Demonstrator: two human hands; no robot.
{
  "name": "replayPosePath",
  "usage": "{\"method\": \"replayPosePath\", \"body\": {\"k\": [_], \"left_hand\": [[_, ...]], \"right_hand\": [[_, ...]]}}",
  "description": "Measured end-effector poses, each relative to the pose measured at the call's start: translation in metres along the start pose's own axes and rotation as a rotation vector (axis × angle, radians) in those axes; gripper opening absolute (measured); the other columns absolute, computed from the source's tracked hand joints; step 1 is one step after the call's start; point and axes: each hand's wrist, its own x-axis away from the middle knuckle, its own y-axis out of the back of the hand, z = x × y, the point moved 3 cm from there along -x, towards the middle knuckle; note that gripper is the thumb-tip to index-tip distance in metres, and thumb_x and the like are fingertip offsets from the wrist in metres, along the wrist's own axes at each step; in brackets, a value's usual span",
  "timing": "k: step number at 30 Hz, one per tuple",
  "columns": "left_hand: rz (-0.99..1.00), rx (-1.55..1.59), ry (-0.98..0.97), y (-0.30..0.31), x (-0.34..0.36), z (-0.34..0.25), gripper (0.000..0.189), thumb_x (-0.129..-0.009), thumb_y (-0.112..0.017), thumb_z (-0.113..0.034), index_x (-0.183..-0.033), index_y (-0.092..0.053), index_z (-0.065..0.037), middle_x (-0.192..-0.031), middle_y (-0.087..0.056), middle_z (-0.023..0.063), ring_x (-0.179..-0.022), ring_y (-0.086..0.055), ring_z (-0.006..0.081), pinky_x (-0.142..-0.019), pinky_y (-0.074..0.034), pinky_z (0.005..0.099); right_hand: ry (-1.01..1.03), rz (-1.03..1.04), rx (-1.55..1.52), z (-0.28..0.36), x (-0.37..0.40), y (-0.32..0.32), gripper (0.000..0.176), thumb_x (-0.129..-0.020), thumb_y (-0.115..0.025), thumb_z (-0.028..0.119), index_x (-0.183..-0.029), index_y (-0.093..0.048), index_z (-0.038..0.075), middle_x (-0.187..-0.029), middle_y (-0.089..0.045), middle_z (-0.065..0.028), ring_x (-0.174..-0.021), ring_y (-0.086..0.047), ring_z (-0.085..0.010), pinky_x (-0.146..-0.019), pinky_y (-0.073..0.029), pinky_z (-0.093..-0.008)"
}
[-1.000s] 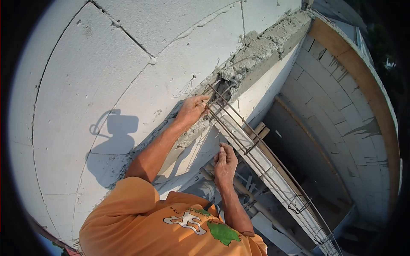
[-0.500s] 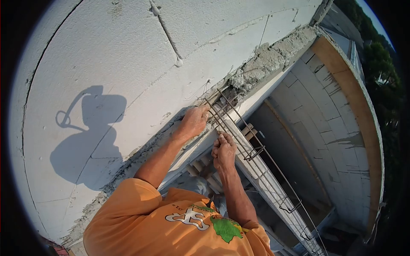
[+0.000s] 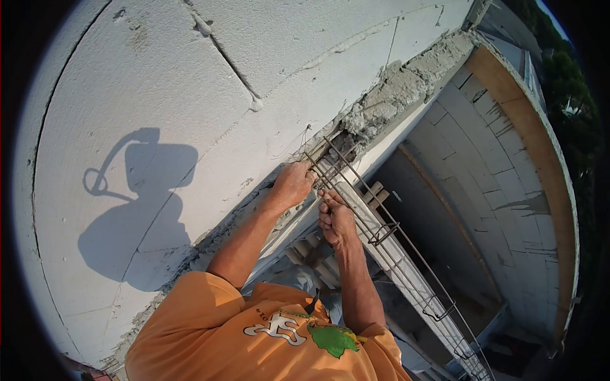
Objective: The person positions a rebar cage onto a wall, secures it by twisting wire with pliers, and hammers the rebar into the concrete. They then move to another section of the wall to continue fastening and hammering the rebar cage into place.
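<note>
rebar cage point(image 3: 383, 232): thin rusty bars, stirrups | left hand point(image 3: 293, 184): grip closed on end | right hand point(image 3: 335, 219): pinching a bar

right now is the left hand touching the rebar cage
Touching. The head view shows the left hand curled over a bar at the upper end of the rebar cage, with no gap between them.

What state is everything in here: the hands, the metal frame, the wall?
Rusty steel rebar cage: lying along the wall top, its near end up by the concrete.
Left hand: closed around the cage's end bars.
Right hand: fingers pinched together at a lower bar.
Rough grey concrete: uneven, crumbly-looking.
White block wall: laid, joints filled.
</note>
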Motion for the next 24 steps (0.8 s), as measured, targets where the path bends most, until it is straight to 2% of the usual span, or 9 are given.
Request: {"method": "replayPosePath", "body": {"k": [2,4,7,9,14,16,21,22,24], "left_hand": [[-0.033,0.021,-0.026,0.001,0.001,-0.003,0.033,-0.087,-0.057,-0.018,-0.104,-0.062,0.009,-0.090,-0.066,0.0277,-0.088,-0.067,0.0348,-0.076,-0.050,0.0412],[-0.039,0.158,0.036,0.002,0.002,-0.004,0.024,-0.084,-0.058,-0.012,-0.099,-0.063,0.006,-0.090,-0.065,0.0279,-0.088,-0.065,0.0404,-0.076,-0.050,0.0437],[-0.124,0.137,-0.018,-0.004,0.003,0.001,0.021,-0.084,-0.058,-0.012,-0.095,-0.064,0.006,-0.087,-0.066,0.0259,-0.084,-0.065,0.0398,-0.074,-0.050,0.0440],[-0.125,0.150,0.019,-0.005,0.004,0.001,0.020,-0.085,-0.058,-0.012,-0.094,-0.063,0.005,-0.085,-0.066,0.0247,-0.082,-0.065,0.0397,-0.073,-0.050,0.0443],[-0.236,0.202,0.047,-0.009,0.008,-0.007,0.016,-0.087,-0.058,-0.011,-0.092,-0.061,0.003,-0.080,-0.065,0.0220,-0.078,-0.064,0.0406,-0.070,-0.049,0.0450],[-0.316,0.055,-0.022,-0.010,0.008,-0.011,0.014,-0.088,-0.058,-0.007,-0.095,-0.060,0.005,-0.079,-0.067,0.0165,-0.071,-0.064,0.0219,-0.064,-0.051,0.0328],[-0.346,0.344,0.067,-0.019,0.015,-0.010,0.015,-0.088,-0.059,-0.006,-0.098,-0.061,0.005,-0.084,-0.068,0.0152,-0.074,-0.065,0.0203,-0.067,-0.051,0.0318],[-0.369,0.413,0.087,-0.018,0.016,-0.013,0.016,-0.087,-0.060,-0.006,-0.099,-0.061,0.005,-0.085,-0.068,0.0147,-0.075,-0.065,0.0197,-0.068,-0.052,0.0317],[-0.363,0.419,0.110,-0.013,0.019,-0.021,0.017,-0.087,-0.061,-0.007,-0.099,-0.062,0.005,-0.087,-0.068,0.0142,-0.077,-0.065,0.0188,-0.068,-0.052,0.0312]], "right_hand": [[0.034,0.005,-0.032,-0.004,0.000,-0.001,0.018,-0.101,-0.042,0.013,-0.109,-0.054,0.003,-0.067,-0.048,0.0016,-0.044,-0.035,-0.0048,-0.038,-0.029,-0.0200],[0.067,0.006,-0.069,-0.010,0.000,0.000,0.018,-0.101,-0.043,0.013,-0.110,-0.054,0.003,-0.067,-0.048,0.0015,-0.044,-0.036,-0.0049,-0.038,-0.029,-0.0201],[0.125,-0.035,-0.095,-0.014,-0.001,0.002,0.017,-0.100,-0.044,0.012,-0.109,-0.055,0.002,-0.067,-0.050,0.0010,-0.044,-0.036,-0.0052,-0.038,-0.029,-0.0205],[0.203,-0.085,-0.148,-0.018,-0.005,-0.001,0.018,-0.098,-0.051,0.013,-0.108,-0.057,0.000,-0.066,-0.051,-0.0005,-0.043,-0.037,-0.0057,-0.037,-0.028,-0.0205],[0.311,-0.204,-0.172,-0.019,-0.013,-0.012,0.020,-0.098,-0.050,0.014,-0.107,-0.057,-0.002,-0.066,-0.053,-0.0011,-0.042,-0.037,-0.0055,-0.037,-0.028,-0.0205],[0.328,-0.229,-0.166,-0.019,-0.010,-0.014,0.020,-0.098,-0.050,0.014,-0.107,-0.057,-0.002,-0.067,-0.053,-0.0010,-0.042,-0.037,-0.0056,-0.037,-0.028,-0.0204],[0.334,-0.177,-0.270,-0.019,0.013,-0.022,0.030,-0.099,-0.048,0.013,-0.122,-0.052,-0.006,-0.070,-0.054,-0.0023,-0.049,-0.043,-0.0072,-0.043,-0.031,-0.0198],[0.361,-0.172,-0.223,-0.019,0.020,-0.027,0.034,-0.099,-0.048,0.012,-0.127,-0.050,-0.007,-0.073,-0.055,-0.0032,-0.053,-0.045,-0.0074,-0.046,-0.034,-0.0207],[0.366,-0.194,-0.115,-0.018,0.028,-0.031,0.034,-0.099,-0.049,0.012,-0.126,-0.051,-0.007,-0.074,-0.055,-0.0033,-0.055,-0.046,-0.0072,-0.047,-0.035,-0.0210]]}}
